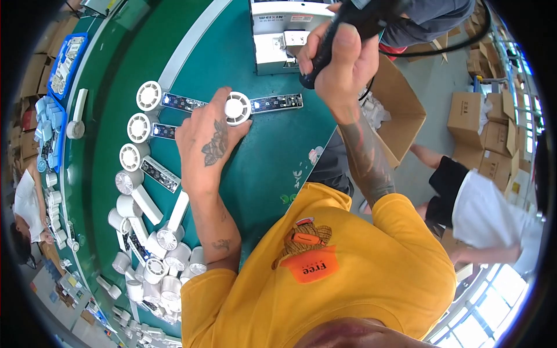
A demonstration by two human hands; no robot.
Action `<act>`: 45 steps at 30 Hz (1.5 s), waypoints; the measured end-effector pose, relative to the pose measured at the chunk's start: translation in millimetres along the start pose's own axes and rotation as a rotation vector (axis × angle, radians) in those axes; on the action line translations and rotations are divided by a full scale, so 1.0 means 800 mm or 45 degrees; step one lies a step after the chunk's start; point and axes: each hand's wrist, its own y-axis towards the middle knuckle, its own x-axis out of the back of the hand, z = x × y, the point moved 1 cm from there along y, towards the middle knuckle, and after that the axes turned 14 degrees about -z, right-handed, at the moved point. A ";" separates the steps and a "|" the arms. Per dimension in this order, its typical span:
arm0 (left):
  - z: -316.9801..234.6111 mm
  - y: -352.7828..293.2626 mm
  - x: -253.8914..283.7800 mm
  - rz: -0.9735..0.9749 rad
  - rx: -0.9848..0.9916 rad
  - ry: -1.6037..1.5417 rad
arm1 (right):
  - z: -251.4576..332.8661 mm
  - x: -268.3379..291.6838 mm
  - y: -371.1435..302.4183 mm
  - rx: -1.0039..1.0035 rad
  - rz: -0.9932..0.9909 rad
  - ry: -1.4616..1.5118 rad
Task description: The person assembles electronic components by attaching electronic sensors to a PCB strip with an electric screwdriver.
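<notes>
My left hand (pixel 203 142) grips the round slotted head of a white handheld fan (pixel 238 109) on the green table, thumb and fingers at its rim. The fan's handle points right, its circuit board bare. My right hand (pixel 343 72), raised above the table's right side, is closed around a black corded electric screwdriver (pixel 336 43); its tip cannot be made out. Left of my left hand lie more fans with bare boards, among them an upper fan (pixel 149 95), a middle fan (pixel 139 127) and a lower fan (pixel 131 156).
A heap of white fans (pixel 159 278) covers the table's near left. At the far edge stands a metal box-shaped device (pixel 271 52). An open carton (pixel 406 119) is beside the table on the right. Blue trays (pixel 68 64) sit beyond the green belt (pixel 104 116). Other people are on both sides.
</notes>
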 end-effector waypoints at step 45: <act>-0.031 -0.002 -0.023 -0.040 -0.173 -0.124 | 0.006 -0.036 0.005 -0.224 -0.037 0.207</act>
